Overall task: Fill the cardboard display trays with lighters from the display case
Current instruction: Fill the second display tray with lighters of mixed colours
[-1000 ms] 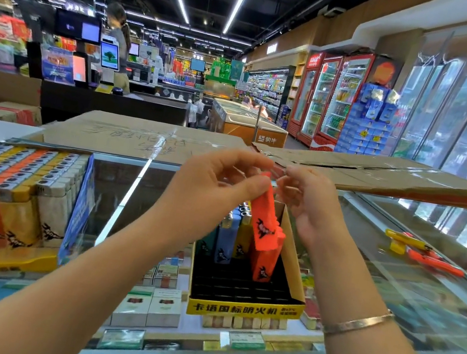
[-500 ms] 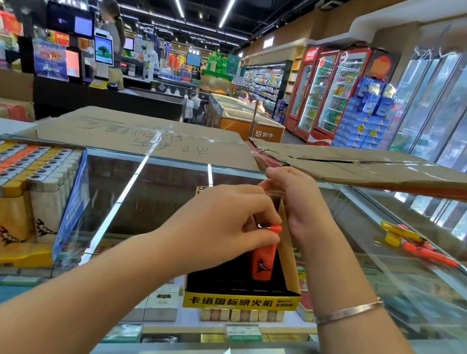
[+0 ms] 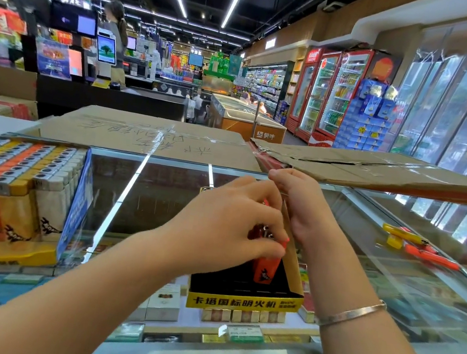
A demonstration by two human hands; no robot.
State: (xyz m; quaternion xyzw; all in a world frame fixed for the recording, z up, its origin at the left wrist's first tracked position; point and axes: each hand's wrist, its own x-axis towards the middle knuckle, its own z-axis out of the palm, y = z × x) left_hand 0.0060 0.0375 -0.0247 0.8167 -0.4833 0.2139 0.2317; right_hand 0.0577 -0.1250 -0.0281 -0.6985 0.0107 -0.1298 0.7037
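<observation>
A cardboard display tray [image 3: 242,303] with a yellow front and black insert stands on the glass counter. Orange lighters [image 3: 265,269] stand at its right side. My left hand [image 3: 227,228] grips their metal tops from above. My right hand [image 3: 300,209] sits just behind, curled at the top of the tray's right wall; its fingertips are hidden by my left hand. Other lighters in the tray are hidden behind my left hand. At the far left a full tray of lighters [image 3: 9,196] in yellow, orange, beige and blue rests on the counter.
Flattened cardboard boxes [image 3: 153,136] lie along the counter's back edge. Yellow and orange box cutters [image 3: 422,249] lie on the glass at the right. Cigarette packs [image 3: 163,300] show beneath the glass. A person stands at the checkout far left.
Both hands have come down from above the tray, bringing the orange lighters into its right side. My left hand now covers their tops.
</observation>
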